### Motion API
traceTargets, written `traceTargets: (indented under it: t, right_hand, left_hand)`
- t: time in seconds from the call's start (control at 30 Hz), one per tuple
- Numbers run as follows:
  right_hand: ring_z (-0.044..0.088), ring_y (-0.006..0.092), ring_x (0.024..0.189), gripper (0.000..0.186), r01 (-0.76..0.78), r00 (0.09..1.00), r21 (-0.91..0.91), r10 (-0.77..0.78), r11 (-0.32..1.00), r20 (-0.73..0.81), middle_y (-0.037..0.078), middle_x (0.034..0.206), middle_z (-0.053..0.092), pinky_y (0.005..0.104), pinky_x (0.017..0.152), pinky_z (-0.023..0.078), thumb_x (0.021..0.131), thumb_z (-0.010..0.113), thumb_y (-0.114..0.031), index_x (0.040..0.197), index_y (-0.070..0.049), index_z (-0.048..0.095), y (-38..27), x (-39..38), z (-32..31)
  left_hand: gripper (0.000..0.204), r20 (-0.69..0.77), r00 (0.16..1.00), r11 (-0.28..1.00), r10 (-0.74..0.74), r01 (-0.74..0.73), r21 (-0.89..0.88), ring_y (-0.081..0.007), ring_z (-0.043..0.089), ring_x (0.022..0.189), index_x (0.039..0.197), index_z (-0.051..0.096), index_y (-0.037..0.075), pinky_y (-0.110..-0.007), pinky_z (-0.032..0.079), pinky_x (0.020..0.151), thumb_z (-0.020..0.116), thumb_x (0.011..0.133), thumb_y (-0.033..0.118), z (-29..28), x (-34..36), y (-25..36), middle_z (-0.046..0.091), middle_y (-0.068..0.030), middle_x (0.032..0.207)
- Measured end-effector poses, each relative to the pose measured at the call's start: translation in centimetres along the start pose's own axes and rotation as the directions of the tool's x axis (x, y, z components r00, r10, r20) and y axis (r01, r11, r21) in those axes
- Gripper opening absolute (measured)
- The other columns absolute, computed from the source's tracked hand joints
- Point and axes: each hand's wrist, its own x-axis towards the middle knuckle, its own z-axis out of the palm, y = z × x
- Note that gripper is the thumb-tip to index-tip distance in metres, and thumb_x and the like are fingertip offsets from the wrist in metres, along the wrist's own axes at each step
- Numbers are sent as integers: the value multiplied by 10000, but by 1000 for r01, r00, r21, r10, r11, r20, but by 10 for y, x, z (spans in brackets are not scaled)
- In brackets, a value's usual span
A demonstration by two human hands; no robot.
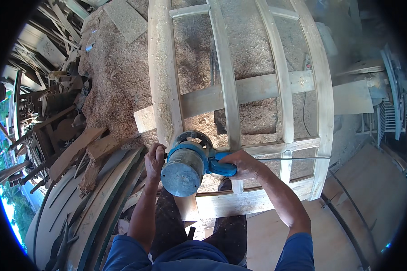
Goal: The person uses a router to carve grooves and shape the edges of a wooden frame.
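A blue and silver wood router [182, 174] rests on the near left corner of a large pale wooden frame [230, 113]. Its round base touches the wide left rail. My left hand [154, 159] is closed at the router's left side, by a small dark knob mostly hidden by the fingers. Around the blue handle on the opposite side, my right hand [244, 165] is wrapped. The bit and the exact contact with the wood are hidden beneath the motor housing. Wood chips lie along the left rail.
A loose plank [203, 100] runs crosswise under the frame. Sawdust and shavings [117, 77] cover the floor. Scrap wood [77, 153] and curved boards [90, 203] pile up at left. A dark cord [294, 158] trails right across the frame. Plywood sheets [285, 239] lie at lower right.
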Motion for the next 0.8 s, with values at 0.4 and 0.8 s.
traceTargets:
  t: [0.4, 0.8]
  right_hand:
    - [708, 293, 863, 480, 4, 999, -7, -4, 1000, 37, 98, 916, 711, 387, 794, 578, 675, 810, -116, 1131, -170, 668, -2, 11, 8]
    - [698, 300, 800, 381, 55, 998, 4, -55, 998, -26, 96, 855, 696, 392, 727, 560, 714, 783, -141, 1079, -172, 679, -4, 12, 5]
  left_hand:
    - [312, -39, 999, 999, 32, -33, -15, -127, 557, 589, 904, 633, -8, -315, 465, 575, 474, 982, 249, -8, 0, 1, 580, -70, 625]
    - [339, -46, 999, 1000, 21, -21, 3, -105, 484, 585, 896, 620, -2, -305, 401, 543, 461, 990, 283, -9, -1, 1, 549, -52, 643]
